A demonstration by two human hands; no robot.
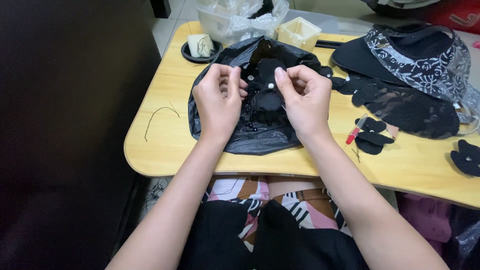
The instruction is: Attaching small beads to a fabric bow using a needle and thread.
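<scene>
Pale wooden lap table (165, 145) with rounded corners is shown from above, set over the person's knees beside a dark wall. At its middle a black plastic bag (260, 137) is spread flat, and scattered small black beads (248, 122) are seen on it. Over the bag a black fabric flower (268, 85) bearing one white pearl bead (270, 86) is held between both hands. The left hand (218, 100) is closed on the flower's left edge, fingers curled and pinched. The right hand (305, 100) is pinched at the flower's upper right edge, forefinger and thumb together; whether a needle is gripped cannot be told.

At the far edge one round black dish (188, 54) holding a cream-coloured block (200, 44), one clear crumpled plastic bag (235, 20) and one small square cream box (299, 32) are placed in a row. To the right one black visor (400, 55) with a silver lace band is laid, touching black lace pieces (410, 107). One red-tipped pen (356, 129) lies against two stacked fabric flowers (372, 140); one further flower (467, 157) lies at the right edge. One loose black thread (157, 115) is seen at left.
</scene>
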